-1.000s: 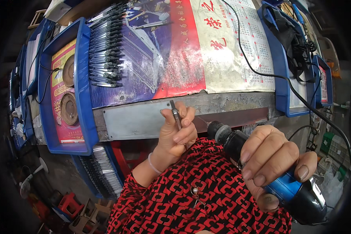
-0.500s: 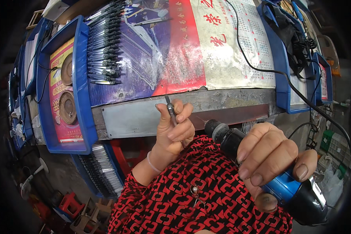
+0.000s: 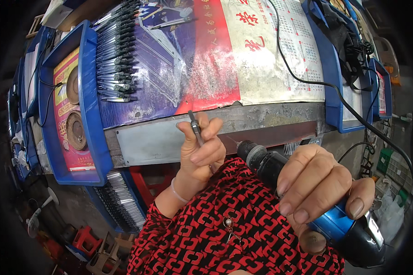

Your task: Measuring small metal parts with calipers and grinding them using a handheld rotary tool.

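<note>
A worktop [image 3: 270, 117] spans the scene I watch remotely through the head camera, a purple, red and cream printed sheet [image 3: 220, 78] spread over it. A blue tray [image 3: 89, 98] stands at its left end and a second blue bin [image 3: 333, 98] at its right, heaped with black straps [image 3: 348, 55]. Beside the left tray, a row of pens [image 3: 117, 59] lies on the sheet. A long grey metal plate [image 3: 153, 143] lines the worktop's near edge, its right end hidden from me by the left hand.

Nearer, a blue-and-black drill [image 3: 333, 223] slants across the lower right, in front of the patterned shirt [image 3: 206, 215]. The right hand [image 3: 314, 183] has its grip wrapped around the drill's body, fingers curled over and covering its middle. The left hand [image 3: 202, 153], at the worktop's near edge, keeps a nearly closed grip, a slim dark rod [image 3: 197, 130] pinched upright between thumb and fingers. A black cable [image 3: 303, 81] snakes over the sheet and the right-hand bin. Two round brown discs [image 3: 76, 130] sit in the left tray. Smallest of all, the drill's thin bit [image 3: 234, 140] points toward the left hand.
</note>
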`<state>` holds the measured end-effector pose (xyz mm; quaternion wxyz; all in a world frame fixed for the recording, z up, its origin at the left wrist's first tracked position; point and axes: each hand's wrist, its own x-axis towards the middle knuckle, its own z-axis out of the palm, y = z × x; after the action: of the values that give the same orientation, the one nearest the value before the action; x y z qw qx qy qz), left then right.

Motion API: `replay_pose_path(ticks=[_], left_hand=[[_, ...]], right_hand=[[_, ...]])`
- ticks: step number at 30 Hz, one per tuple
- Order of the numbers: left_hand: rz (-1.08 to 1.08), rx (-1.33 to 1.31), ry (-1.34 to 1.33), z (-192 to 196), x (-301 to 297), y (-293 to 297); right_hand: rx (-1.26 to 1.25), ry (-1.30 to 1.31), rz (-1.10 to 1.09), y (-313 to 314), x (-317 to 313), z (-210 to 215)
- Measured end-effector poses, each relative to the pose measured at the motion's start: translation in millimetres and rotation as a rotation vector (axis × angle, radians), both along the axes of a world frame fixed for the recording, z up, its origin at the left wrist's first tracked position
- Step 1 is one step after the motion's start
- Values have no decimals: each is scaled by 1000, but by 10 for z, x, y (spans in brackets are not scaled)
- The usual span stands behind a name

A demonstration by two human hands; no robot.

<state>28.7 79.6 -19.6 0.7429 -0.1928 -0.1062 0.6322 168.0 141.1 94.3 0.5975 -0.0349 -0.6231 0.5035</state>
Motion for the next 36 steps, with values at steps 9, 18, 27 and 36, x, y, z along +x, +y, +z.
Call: replay_pose_path(ticks=[9,18,27,36], left_hand=[[-71,13,-119,30,-7,40],[-112,117,-152,-43,1,55],[-105,153,235,44,-83,-118],[-94,-155,1214,115,-142,-684]], right_hand=[[-18,-17,19,29,17,-27],[-8,-18,9,29,14,-58],[28,-67,35,-30,87,-78],[52,-129,63,-170,250,-244]])
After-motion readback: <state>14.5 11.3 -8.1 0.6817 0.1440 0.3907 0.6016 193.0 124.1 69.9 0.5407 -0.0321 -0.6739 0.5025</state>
